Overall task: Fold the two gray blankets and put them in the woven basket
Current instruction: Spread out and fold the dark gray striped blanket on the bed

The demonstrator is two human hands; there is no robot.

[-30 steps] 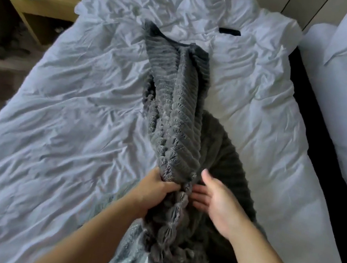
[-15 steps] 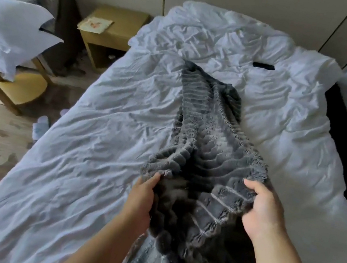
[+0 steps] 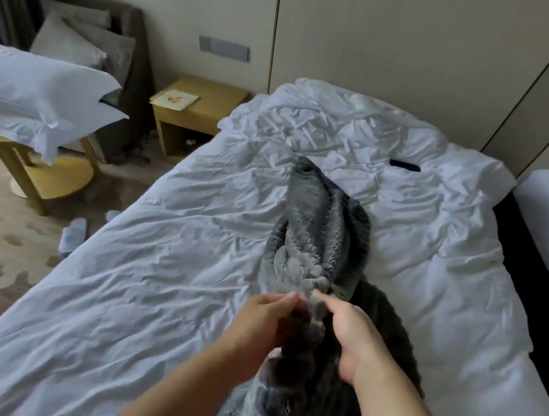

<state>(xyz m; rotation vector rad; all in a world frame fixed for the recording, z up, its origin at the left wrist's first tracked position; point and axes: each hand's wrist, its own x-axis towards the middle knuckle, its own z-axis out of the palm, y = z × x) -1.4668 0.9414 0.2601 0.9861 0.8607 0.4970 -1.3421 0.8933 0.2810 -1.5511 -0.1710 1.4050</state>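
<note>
Both hands up over the bed, close together, nearly touching. The left hand has its fingers curled round a bunched edge of the gray ribbed plush blanket, and the right hand pinches the same edge between thumb and fingers just beside it. So both grip fabric and neither is free. The blanket runs away from the person down the middle of the white sheet as a narrow, rumpled strip, far end lying on the bed, near end lifted and hanging below the hands. There is more gray fabric under the wrists; I cannot tell whether it is the second blanket or the same one. The woven basket is not in view. The step looks like finding corners for the first fold. To do it well, slide the hands apart along the edge until each holds a true corner, pull taut, spread the strip flat, and only then fold end to end. Keep it off the black flat object near the head of the bed. No brand or label is readable. The card on the wooden nightstand shows a small picture, and any writing on it is too small to read.
</note>
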